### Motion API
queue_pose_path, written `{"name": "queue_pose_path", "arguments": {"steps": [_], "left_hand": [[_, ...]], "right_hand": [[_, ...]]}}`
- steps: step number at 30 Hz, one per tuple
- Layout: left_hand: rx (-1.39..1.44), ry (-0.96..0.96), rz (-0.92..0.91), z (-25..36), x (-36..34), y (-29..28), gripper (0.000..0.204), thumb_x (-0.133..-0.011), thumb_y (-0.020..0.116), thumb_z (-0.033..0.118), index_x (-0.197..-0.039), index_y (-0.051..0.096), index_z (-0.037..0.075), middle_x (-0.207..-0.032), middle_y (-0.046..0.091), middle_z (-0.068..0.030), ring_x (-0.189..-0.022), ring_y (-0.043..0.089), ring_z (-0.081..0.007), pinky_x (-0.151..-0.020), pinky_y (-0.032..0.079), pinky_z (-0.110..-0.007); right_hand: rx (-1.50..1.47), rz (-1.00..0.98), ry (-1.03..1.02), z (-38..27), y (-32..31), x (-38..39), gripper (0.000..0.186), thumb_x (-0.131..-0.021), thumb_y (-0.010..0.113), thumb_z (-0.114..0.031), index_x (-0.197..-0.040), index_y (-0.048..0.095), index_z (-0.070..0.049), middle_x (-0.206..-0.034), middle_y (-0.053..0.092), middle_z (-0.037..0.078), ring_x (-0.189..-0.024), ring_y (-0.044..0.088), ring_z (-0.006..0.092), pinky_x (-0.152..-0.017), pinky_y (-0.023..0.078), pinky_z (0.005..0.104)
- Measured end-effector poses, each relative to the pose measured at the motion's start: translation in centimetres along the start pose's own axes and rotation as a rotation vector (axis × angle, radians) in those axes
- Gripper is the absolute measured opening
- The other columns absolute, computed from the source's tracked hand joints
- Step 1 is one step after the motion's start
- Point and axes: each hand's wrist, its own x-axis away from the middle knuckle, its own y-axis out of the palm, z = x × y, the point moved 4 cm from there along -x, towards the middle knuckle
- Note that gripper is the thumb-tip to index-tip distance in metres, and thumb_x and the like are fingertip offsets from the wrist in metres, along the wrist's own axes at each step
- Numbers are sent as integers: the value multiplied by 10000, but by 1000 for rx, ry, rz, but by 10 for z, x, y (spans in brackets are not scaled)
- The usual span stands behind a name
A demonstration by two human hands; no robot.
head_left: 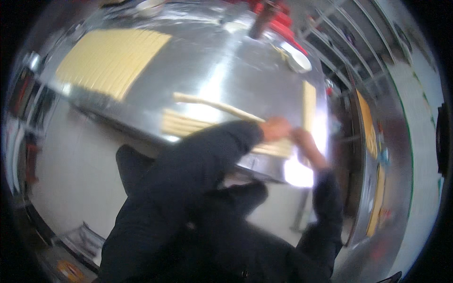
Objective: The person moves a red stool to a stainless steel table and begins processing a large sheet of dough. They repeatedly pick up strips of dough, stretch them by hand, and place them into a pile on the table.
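Observation:
A long pale dough rope lies slantwise on the steel table. Its right end runs up to my left hand, whose fingers look closed around it, though the picture is blurred. Close against it on the right is my right hand, smeared by motion, so its fingers cannot be made out. Several shorter dough strips lie side by side near the table's front edge, partly covered by my left sleeve. More strips show below my hands.
The shiny metal table carries a wide sheet of parallel dough strips at the far left. A narrow dough piece lies near the right edge. A white bowl stands at the back right, with metal racks beyond.

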Motion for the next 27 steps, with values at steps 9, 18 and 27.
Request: {"name": "queue_pose_path", "arguments": {"steps": [9,18,27], "left_hand": [[-145,-167,-38,-62,130,-98,211,-869,672,176,-830,749,-17,-911,717,-230,-869,709,-405,-764,559,-527],[-234,-594,-84,-96,294,-218,231,-920,699,237,-955,766,18,-941,711,-187,-921,678,-383,-807,533,-482],[-97,-689,59,-83,330,-235,301,-1041,585,234,-1195,713,9,-1101,736,-222,-1015,686,-415,-880,527,-451]], "right_hand": [[34,-35,-89,-36,-10,-6,204,-964,648,-157,-1048,727,11,-963,680,169,-916,691,355,-838,540,417],[284,-159,-53,-82,-16,-17,308,-956,659,-266,-1109,752,-16,-1080,718,182,-1029,690,377,-932,530,433],[40,-248,-365,-285,66,-77,442,-1000,632,-392,-1241,704,-29,-1190,668,214,-1090,644,386,-967,515,464]]}}
